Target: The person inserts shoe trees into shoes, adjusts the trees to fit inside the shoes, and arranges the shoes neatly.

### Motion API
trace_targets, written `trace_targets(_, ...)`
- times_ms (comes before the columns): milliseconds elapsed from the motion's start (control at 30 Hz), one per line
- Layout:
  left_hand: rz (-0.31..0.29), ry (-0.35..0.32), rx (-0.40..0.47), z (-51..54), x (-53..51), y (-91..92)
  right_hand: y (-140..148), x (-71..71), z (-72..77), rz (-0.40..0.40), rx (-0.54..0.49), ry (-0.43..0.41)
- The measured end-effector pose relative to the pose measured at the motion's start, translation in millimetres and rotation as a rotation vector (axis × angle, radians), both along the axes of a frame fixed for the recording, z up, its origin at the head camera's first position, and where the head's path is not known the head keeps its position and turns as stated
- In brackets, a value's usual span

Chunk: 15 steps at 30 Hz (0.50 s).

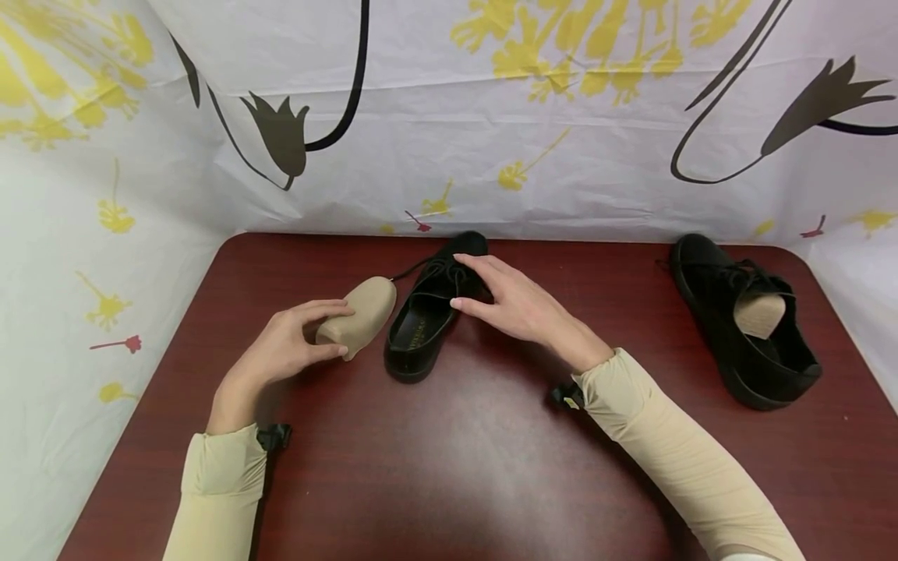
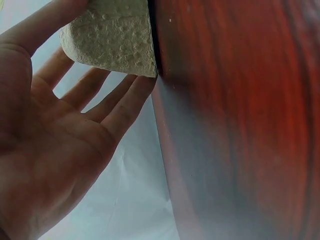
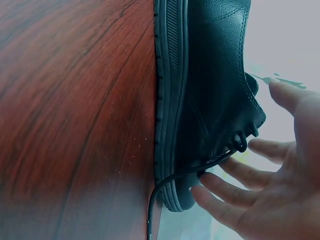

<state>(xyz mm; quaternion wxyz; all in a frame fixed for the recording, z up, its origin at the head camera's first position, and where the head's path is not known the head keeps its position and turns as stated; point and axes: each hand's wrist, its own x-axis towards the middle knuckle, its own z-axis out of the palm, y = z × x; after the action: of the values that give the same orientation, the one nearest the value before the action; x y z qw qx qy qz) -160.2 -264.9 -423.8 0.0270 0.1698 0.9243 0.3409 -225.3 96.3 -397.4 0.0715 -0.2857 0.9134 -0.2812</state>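
Your left grip [image 1: 286, 343], fingertip-pinching the insert [image 1: 369, 305] at centre-left, could slip; your right grip [image 1: 522, 302] spreads over the shoe [image 1: 424, 310].

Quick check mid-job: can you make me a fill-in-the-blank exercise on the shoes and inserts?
The left hand is at the loose beige insert, to the ____ of the middle shoe.
Both shoes, including the one at the right hand, are ____ in colour.
A second insert shows inside the other shoe, near the ____ edge of the table.

Missing words: left; black; right.
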Motion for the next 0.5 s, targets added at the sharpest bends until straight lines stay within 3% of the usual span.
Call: trace_targets(500, 0.018, -0.017, 0.026, 1.9, -0.4, 2.0, -3.3, 4.3, -2.5, -0.042, 0.065, -0.014)
